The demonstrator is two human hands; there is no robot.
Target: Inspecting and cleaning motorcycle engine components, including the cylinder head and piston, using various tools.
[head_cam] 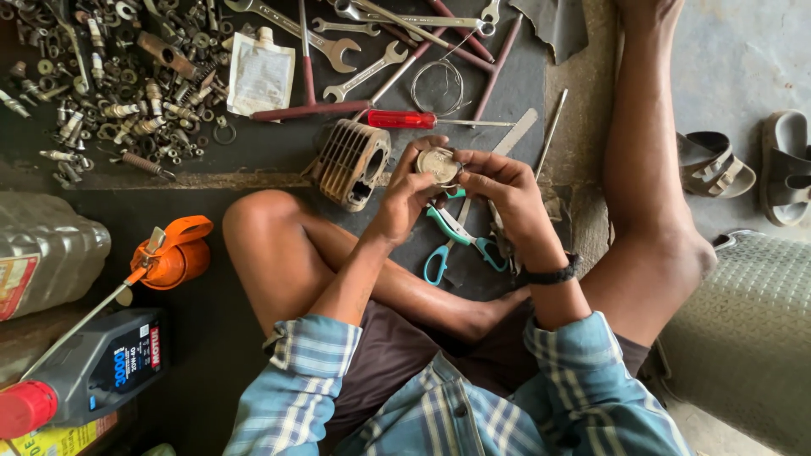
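Note:
I sit cross-legged on a dark mat. Both hands hold a small round metal piston (438, 163) above my legs. My left hand (407, 192) grips it from the left, fingers curled over its top. My right hand (505, 187) pinches its right edge; a black band sits on that wrist. Just below the hands lie teal-handled scissors (452, 239) on the mat. A finned metal engine cylinder (351, 163) lies immediately left of my left hand.
Wrenches (363, 76), a red-handled screwdriver (404, 119), a wire loop and a white pouch (260, 76) lie beyond. Several bolts and springs (127, 93) are scattered top left. An orange oil can (171, 253), a dark oil bottle (101, 363) and sandals (748, 165) flank me.

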